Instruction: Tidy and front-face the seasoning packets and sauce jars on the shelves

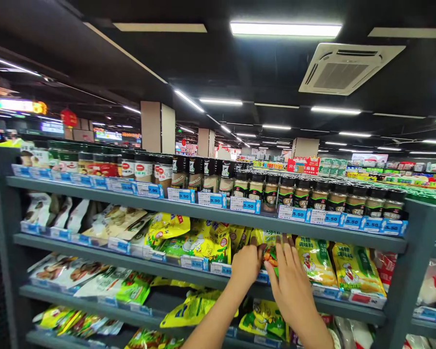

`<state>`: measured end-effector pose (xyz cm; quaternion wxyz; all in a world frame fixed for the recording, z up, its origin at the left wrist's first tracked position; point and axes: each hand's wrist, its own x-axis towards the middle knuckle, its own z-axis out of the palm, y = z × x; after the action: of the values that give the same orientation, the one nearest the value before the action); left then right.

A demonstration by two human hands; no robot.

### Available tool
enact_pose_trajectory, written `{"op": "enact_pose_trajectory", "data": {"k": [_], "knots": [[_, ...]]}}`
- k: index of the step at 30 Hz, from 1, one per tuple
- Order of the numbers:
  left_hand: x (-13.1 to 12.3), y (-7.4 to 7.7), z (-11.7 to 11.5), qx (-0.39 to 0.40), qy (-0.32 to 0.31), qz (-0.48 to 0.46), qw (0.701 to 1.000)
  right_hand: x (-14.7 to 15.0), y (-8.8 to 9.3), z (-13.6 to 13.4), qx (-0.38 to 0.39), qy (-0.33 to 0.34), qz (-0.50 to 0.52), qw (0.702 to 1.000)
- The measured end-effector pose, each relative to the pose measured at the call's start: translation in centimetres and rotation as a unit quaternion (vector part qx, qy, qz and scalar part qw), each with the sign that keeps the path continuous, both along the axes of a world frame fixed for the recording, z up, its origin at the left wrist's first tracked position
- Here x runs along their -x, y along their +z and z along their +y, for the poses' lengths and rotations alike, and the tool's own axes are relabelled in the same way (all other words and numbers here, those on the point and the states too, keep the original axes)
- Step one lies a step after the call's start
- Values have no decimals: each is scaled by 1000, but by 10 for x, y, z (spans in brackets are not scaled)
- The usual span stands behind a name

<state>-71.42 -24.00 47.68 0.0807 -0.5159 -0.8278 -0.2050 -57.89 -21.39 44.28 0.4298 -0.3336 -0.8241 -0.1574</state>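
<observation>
Both my hands reach into the second shelf of a grey store rack. My left hand [246,264] has its fingers curled round the edge of a yellow and green seasoning packet [268,249]. My right hand [289,281] lies against the same packet with its fingers stretched out and upright. Similar yellow packets [199,241] lie to the left, and green and yellow ones [317,261] stand to the right.
The top shelf [210,213] carries rows of dark-capped spice jars [305,191] above blue price tags [244,205]. White pouches [58,213] fill the left of the second shelf. Lower shelves hold more packets [192,308]. A grey upright post [409,271] ends the rack at the right.
</observation>
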Motion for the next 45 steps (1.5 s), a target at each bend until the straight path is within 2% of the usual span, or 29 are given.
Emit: {"op": "enact_pose_trajectory", "data": {"k": [4, 8, 11, 12, 14, 15, 17, 19, 21, 24, 27, 29, 33, 37, 41, 43, 45], "knots": [[-3, -4, 1, -25, 0, -33, 999, 22, -3, 13, 19, -19, -65, 998], [1, -10, 1, -74, 0, -37, 997, 30, -8, 11, 23, -51, -73, 996], [26, -13, -12, -203, -40, 24, 978, 30, -14, 5, 16, -62, -58, 996], [39, -14, -20, -250, -36, 55, 966, 30, -16, 4, 11, -62, -49, 997], [68, -12, -39, -303, 46, 102, 946, 30, -21, 3, -2, -61, -25, 998], [81, -10, -49, -299, 103, 110, 942, 30, -23, 3, -8, -59, -13, 998], [102, -4, -64, -228, 189, 96, 950, 31, -26, 5, -11, -52, 7, 999], [110, 1, -71, -134, 226, 57, 963, 31, -27, 6, -9, -35, 25, 999], [105, 6, -69, -76, 244, 35, 966, 31, -27, 7, -6, -13, 41, 999], [79, 11, -54, -48, 259, 56, 963, 29, -24, 7, -1, 10, 58, 998], [54, 14, -39, -33, 257, 67, 964, 26, -23, 6, -5, 17, 59, 998], [46, 17, -33, -22, 257, 55, 965, 24, -22, 6, -13, 23, 65, 998], [46, 21, -34, 0, 247, 30, 969, 22, -23, 8, -23, 44, 79, 996], [46, 14, -44, -9, 215, 66, 974, 21, -23, 7, -34, 28, 67, 997], [54, -5, -74, -59, 116, 156, 979, 17, -29, 8, -32, 20, 46, 998], [72, -14, -100, -135, 60, 189, 971, 16, -32, 8, -46, 22, 42, 998], [106, -20, -128, -229, 37, 193, 953, 21, -30, 5, -64, 23, 63, 996]]}}
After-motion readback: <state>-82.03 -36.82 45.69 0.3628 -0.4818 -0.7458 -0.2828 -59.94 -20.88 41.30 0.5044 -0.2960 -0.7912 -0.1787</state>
